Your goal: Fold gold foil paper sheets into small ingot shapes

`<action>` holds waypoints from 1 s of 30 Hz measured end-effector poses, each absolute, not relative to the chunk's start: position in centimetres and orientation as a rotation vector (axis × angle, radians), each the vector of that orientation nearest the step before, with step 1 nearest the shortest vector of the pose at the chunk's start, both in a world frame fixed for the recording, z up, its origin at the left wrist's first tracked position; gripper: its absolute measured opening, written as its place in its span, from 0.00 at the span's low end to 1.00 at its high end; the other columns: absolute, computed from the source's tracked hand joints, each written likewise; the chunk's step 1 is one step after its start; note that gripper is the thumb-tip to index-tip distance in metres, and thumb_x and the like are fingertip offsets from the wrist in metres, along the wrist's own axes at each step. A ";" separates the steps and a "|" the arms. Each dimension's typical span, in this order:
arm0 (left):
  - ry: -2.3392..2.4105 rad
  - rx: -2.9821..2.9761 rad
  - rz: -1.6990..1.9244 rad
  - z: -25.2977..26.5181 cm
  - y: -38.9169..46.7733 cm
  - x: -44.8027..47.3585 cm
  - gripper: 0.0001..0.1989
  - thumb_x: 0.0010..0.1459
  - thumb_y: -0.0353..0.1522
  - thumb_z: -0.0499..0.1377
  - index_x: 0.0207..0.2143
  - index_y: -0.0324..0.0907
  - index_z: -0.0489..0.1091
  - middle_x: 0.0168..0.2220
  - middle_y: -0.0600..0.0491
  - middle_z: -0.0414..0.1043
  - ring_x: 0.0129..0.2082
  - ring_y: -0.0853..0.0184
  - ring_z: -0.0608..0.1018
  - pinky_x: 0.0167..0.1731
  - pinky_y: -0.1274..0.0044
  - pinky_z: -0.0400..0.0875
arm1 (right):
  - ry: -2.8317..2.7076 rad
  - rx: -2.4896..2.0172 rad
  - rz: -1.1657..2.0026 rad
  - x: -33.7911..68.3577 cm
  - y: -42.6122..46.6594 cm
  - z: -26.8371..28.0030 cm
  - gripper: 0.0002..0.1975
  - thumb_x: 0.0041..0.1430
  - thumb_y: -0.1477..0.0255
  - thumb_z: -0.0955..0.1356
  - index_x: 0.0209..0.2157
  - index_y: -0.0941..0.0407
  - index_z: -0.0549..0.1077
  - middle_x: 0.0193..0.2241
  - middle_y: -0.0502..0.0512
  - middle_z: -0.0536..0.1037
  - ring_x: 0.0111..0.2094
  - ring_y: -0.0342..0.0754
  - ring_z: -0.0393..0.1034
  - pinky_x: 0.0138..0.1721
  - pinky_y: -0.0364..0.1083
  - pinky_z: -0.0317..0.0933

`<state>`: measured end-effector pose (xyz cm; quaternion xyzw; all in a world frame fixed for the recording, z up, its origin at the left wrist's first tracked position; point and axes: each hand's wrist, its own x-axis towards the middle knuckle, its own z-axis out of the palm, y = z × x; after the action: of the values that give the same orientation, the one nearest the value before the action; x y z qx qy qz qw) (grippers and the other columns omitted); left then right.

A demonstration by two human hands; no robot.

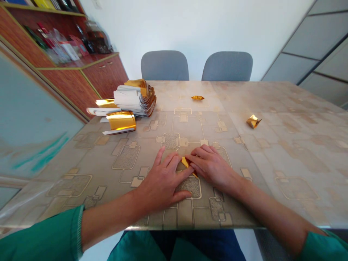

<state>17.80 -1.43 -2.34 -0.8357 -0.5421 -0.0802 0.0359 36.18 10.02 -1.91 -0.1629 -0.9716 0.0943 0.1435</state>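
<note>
A small folded piece of gold foil paper (185, 162) lies on the table in front of me, mostly covered by my fingers. My left hand (165, 178) is over its left side, with the fingers spread and laid flat. The index finger presses across the paper. From the right, my right hand (213, 165) has its fingers bunched together at the paper's edge, gripping it. A gold tip shows below the left index finger.
A thick stack of gold and white paper sheets (130, 98) lies at the back left, with a curled gold sheet (121, 121) in front of it. A folded gold piece (253, 121) sits to the right; a slim gold one (197, 98) is farther back. Two grey chairs (165, 65) stand behind the table.
</note>
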 end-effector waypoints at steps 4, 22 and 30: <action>-1.754 -2.533 -0.268 -2.3 -1.7 18.2 0.38 0.59 0.55 0.56 0.60 0.35 0.62 0.52 0.39 0.68 0.56 0.49 0.68 0.63 0.48 0.43 | -2.788 -0.507 0.261 36.3 9.8 -2.1 0.11 0.67 0.68 0.64 0.46 0.56 0.74 0.38 0.55 0.74 0.41 0.51 0.62 0.44 0.50 0.54; -1.611 -2.507 -0.283 -2.5 -2.0 15.0 0.30 0.65 0.51 0.51 0.59 0.39 0.64 0.57 0.46 0.68 0.62 0.55 0.64 0.67 0.58 0.36 | -2.872 -0.497 0.035 37.0 9.5 -1.2 0.14 0.64 0.62 0.67 0.46 0.56 0.74 0.41 0.56 0.74 0.44 0.53 0.64 0.53 0.54 0.53; -1.601 -2.417 -0.241 -2.0 -1.8 15.0 0.23 0.68 0.47 0.49 0.55 0.43 0.69 0.53 0.46 0.71 0.62 0.53 0.65 0.65 0.53 0.41 | -2.840 -0.245 0.101 36.7 10.0 -2.0 0.09 0.68 0.68 0.64 0.37 0.54 0.75 0.34 0.53 0.75 0.43 0.50 0.64 0.54 0.52 0.52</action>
<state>15.04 -1.77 -1.98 -0.8253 -0.5464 -0.0824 0.1159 36.73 10.02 -2.01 -0.0849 -0.9853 0.0352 0.1440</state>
